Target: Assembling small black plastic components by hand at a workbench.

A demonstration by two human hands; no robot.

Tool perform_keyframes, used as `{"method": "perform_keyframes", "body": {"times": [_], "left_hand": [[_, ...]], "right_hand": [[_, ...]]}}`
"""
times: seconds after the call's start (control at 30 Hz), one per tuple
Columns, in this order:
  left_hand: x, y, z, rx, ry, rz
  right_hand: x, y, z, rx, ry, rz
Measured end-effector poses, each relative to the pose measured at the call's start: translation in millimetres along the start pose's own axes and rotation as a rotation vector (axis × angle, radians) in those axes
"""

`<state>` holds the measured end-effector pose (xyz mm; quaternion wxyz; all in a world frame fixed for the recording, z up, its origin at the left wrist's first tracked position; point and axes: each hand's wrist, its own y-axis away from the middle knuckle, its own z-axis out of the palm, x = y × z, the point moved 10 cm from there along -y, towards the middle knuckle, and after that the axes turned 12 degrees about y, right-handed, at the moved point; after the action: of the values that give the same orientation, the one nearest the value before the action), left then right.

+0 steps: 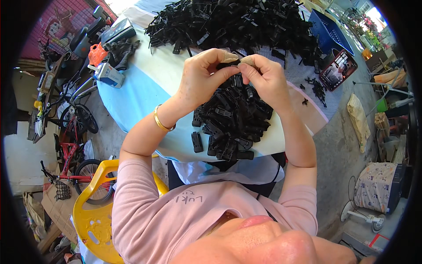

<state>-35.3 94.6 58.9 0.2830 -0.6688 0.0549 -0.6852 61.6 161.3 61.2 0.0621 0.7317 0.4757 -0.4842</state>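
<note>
At twelve o'clock from the near pile [228, 116], we seem to be working a black part [229, 64] by fingertip, left hand [201, 72] pinching it, right hand [267, 78] pinching its end, which next calls for steady pressure.

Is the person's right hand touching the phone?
Apart. The head view shows a gap of patterned cloth between the right hand and the phone.

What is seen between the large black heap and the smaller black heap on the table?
In the head view, the left hand and the right hand appear between the large heap and the smaller heap, held close together.
</note>
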Motion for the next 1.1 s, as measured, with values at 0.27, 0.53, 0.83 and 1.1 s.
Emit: {"method": "perform_keyframes", "body": {"times": [0.27, 0.53, 0.83, 1.1], "left_hand": [[35.6, 2.8, 14.9, -0.03, -0.495, 0.408], [-6.0, -0.2, 28.6, -0.317, -0.148, -0.057], [-13.4, 0.4, 38.7, -0.474, -0.217, -0.081], [-9.1, -9.8, 10.4, -0.148, -0.254, 0.039]], "right_hand": [[13.2, -4.8, -1.0, -0.009, 0.024, 0.038], [108.1, -24.0, -94.4, 0.14, 0.81, 0.322], [163.6, -43.8, -89.2, -0.017, 1.294, 0.437], [54.1, -29.5, -46.1, 0.163, 0.072, 0.118]]}}
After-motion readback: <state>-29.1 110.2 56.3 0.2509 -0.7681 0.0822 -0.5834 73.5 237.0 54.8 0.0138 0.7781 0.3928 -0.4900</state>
